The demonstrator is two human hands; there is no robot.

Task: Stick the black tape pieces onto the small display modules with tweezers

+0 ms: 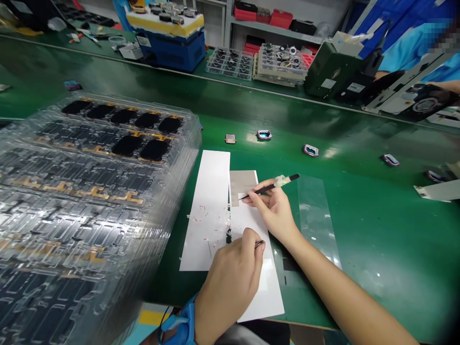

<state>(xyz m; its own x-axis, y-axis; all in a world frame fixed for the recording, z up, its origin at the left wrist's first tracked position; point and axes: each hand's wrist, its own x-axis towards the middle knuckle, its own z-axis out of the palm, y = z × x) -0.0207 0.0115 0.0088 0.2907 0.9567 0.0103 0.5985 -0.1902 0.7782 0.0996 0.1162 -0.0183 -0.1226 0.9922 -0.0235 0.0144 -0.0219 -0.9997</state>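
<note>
My right hand point(273, 207) pinches black tweezers point(270, 188) wrapped with pale tape near the top. Their tip touches the corner of a grey sheet point(241, 183) lying on a white backing strip point(262, 282). My left hand point(230, 282), with a blue wrist strap point(179, 323), rests curled on that strip. A small dark part point(259, 244) shows between its fingers. A second white strip point(210, 211), dotted with small pink peel tabs, lies just to the left.
A tall stack of clear trays point(89, 201) with black parts and orange flex cables fills the left. Small square parts point(264, 135) lie on the green belt point(377, 215). A clear film point(318, 218) lies to the right. Another person in blue point(409, 48) sits at the far right.
</note>
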